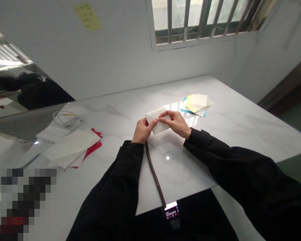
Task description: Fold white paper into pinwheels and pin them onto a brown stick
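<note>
And here both hands meet on the white envelope (158, 129), left hand (142, 130) and right hand (177, 123) pinching it between thumbs and fingers, up over the marble table (120, 122)! A dark cord (154, 172) runs just below the left hand, papers with red sheets (74, 149) lie off to its left, and a coloured stack (197, 103) sits beyond the right hand.

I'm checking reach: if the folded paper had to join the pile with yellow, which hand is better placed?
Probably the right hand: it pinches the folded paper and sits nearer the pile with yellow; the left hand would have to reach across it.
</note>
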### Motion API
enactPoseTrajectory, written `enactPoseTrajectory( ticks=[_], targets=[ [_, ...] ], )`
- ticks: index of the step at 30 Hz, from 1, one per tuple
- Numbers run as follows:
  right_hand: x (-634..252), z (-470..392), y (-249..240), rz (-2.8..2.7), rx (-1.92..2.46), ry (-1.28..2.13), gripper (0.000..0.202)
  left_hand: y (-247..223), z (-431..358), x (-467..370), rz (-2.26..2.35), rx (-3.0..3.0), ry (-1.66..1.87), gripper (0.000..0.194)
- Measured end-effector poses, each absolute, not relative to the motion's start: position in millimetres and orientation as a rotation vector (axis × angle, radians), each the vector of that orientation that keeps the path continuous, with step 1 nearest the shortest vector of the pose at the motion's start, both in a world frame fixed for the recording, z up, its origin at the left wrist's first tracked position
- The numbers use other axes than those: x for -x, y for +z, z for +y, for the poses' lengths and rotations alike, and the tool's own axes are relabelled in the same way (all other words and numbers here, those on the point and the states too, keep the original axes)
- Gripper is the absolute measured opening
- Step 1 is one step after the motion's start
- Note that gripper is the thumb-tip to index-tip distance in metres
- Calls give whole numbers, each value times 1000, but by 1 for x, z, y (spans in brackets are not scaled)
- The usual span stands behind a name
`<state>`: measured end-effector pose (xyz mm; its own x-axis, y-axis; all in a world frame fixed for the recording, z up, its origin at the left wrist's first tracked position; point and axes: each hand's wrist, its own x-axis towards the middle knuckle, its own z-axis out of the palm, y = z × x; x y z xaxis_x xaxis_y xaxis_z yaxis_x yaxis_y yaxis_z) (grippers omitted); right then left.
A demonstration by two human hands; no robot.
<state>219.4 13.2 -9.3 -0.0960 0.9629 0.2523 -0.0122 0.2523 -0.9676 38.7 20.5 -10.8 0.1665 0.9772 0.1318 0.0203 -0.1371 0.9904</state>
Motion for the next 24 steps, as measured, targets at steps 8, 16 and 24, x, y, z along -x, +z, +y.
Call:
enactPoseTrajectory(
  ticks=[8, 16, 24],
  targets=[
    [-220, 9, -7, -1395, 909, 1081, 48, -8, 18, -40, 1057, -1416, 1173, 58],
    [-220, 11, -10, -1311, 935, 1146, 102, -8, 17, -39, 1033, -1393, 1164, 58],
    [-219, 13, -8, -1309, 913, 1193, 51, -6, 16, -38, 1055, -1418, 1147, 60]
  ],
)
